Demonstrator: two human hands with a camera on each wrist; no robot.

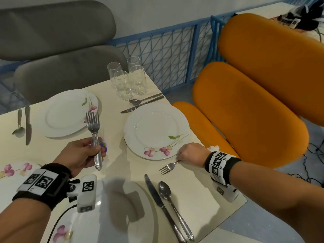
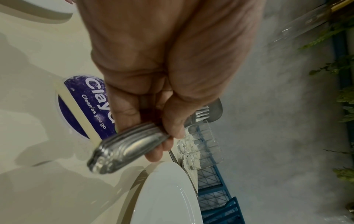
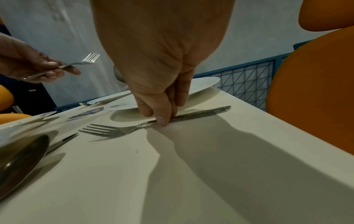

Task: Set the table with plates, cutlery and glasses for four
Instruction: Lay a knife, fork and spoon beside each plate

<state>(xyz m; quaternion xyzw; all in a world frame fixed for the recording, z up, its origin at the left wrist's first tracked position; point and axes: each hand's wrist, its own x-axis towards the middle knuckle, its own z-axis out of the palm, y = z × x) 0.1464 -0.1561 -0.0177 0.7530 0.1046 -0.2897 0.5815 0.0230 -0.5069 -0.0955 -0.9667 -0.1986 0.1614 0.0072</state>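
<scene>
My left hand [image 1: 82, 153] grips the handles of a small bundle of forks [image 1: 93, 126], tines up, above the middle of the cream table [image 1: 115, 111]. The left wrist view shows the same handles [image 2: 124, 147] inside curled fingers. My right hand [image 1: 189, 153] pinches the handle of a single fork [image 1: 168, 167], which lies flat on the table just in front of the right-hand flowered plate [image 1: 156, 130]. In the right wrist view my fingertips [image 3: 162, 119] sit on that fork [image 3: 107, 131], tines pointing left. Several glasses [image 1: 126, 79] stand clustered at the far corner.
A knife [image 1: 157, 199] and spoon [image 1: 164, 190] lie right of the near plate [image 1: 152, 218]. Another knife [image 1: 140, 106] and spoon [image 1: 135, 101] lie beyond the right plate. The far-left plate [image 1: 68, 113] has cutlery [image 1: 28, 125] beside it. Orange chairs [image 1: 254, 120] flank the right edge.
</scene>
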